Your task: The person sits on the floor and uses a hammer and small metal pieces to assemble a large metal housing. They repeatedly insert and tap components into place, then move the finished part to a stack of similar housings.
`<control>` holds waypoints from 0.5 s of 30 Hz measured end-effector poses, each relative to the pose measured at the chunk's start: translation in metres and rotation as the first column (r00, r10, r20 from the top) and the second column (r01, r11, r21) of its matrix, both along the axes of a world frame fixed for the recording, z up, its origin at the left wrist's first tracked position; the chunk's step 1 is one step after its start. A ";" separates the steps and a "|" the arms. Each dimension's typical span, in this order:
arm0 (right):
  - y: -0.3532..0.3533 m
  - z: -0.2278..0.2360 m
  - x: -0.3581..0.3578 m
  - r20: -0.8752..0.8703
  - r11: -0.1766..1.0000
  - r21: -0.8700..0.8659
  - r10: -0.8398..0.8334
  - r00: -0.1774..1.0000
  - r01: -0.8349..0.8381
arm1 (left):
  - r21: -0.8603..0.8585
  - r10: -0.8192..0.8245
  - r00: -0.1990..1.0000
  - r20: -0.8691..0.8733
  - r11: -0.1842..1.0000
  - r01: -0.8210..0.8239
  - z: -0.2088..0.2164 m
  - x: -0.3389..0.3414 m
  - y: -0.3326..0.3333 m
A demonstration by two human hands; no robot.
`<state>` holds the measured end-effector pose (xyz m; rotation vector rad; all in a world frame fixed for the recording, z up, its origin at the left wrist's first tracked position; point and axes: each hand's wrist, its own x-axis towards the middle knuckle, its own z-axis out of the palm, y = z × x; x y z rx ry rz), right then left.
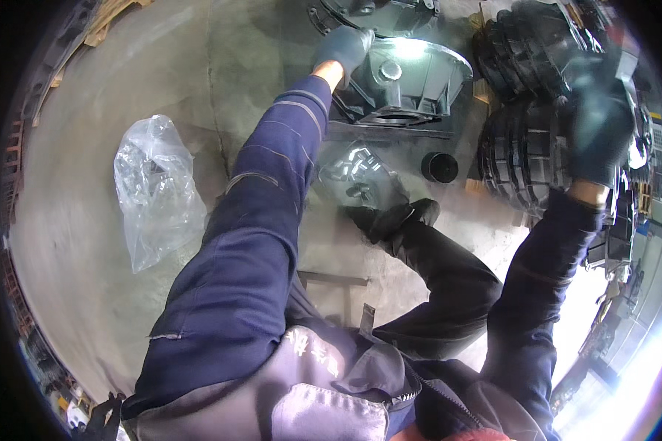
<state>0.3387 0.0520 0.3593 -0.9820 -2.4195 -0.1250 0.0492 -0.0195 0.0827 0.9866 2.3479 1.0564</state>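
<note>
My left hand [343, 53], in a grey work glove, reaches out to the far middle. Its fingers are bent round the left edge of a grey cast metal housing [419, 84], a flared round part with ribs and a boss on its side. Behind that lies another dark ring-shaped casting [375, 13], partly cut off by the frame. My right hand [599, 125], in a dark glove, is raised at the far right in front of stacked black ribbed castings [522, 151]. Motion smears its fingers, so whether they hold anything is unclear.
On the concrete floor, a crumpled clear plastic bag [158, 191] lies at left. Another clear bag [364, 176] with small parts inside rests near my shoe [390, 220]. A short black cylinder [440, 167] stands beside it. Wooden pallet edges [114, 18] show at the far left.
</note>
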 end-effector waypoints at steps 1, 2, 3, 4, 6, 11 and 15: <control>-0.010 0.000 -0.006 -0.230 0.998 -0.014 -0.065 0.971 0.064 | -0.026 -0.004 1.000 0.016 1.000 0.004 0.000 0.000 0.001; -0.020 -0.013 -0.012 -0.305 1.000 0.030 0.001 0.952 0.008 | -0.039 0.005 1.000 0.020 0.999 -0.004 -0.002 0.000 0.003; -0.032 -0.043 -0.019 -0.400 0.998 0.060 0.052 0.915 -0.030 | -0.058 0.021 1.000 0.018 0.998 -0.020 -0.004 -0.002 0.004; -0.046 -0.079 -0.020 -0.405 0.997 0.043 0.070 0.912 -0.058 | -0.028 0.051 0.999 -0.019 0.998 -0.051 -0.007 -0.002 0.005; -0.067 -0.147 -0.008 0.088 0.965 -0.261 0.032 0.996 -0.008 | 0.048 0.028 0.997 -0.071 0.999 -0.025 -0.013 -0.011 0.008; -0.016 -0.152 0.032 0.272 0.943 -0.328 0.143 0.952 -0.047 | -0.009 -0.055 0.998 -0.024 0.998 0.055 -0.025 -0.011 0.006; 0.029 -0.033 0.017 0.007 0.972 -0.046 0.229 0.973 -0.228 | -0.025 0.007 0.991 -0.137 1.000 -0.011 -0.019 -0.003 0.006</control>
